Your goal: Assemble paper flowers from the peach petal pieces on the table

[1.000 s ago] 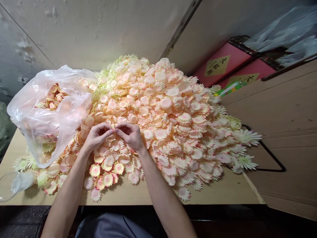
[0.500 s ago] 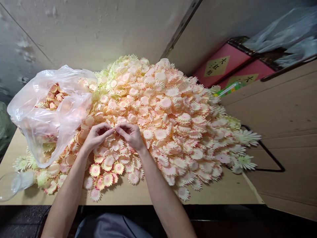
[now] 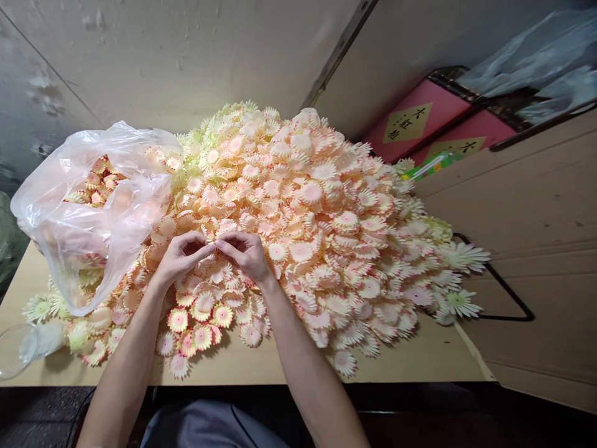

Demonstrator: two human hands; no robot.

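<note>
My left hand (image 3: 185, 254) and my right hand (image 3: 247, 254) meet over the front of a big heap of artificial flower petal pieces (image 3: 310, 193). Thumb and forefinger of each are pinched together, almost touching. Between the fingertips shows a bit of a pale petal piece (image 3: 211, 238), mostly covered by the fingers. The heaped pieces are round, cream to pale pink, with toothed edges often tipped in red. Below my wrists lie brighter pieces (image 3: 202, 337) with yellow and red rims.
A translucent plastic bag (image 3: 69, 211) with more petal pieces stands at the left. A clear cup (image 3: 21, 351) lies on its side at the table's (image 3: 242, 367) front left. Cardboard (image 3: 536, 261) and pink-red boxes (image 3: 420, 118) border the right. A wall (image 3: 186, 62) rises behind.
Both hands keep their pinch in nearly the same spot, with only a slight shift of the fingertips. The whole view has shifted very slightly.
</note>
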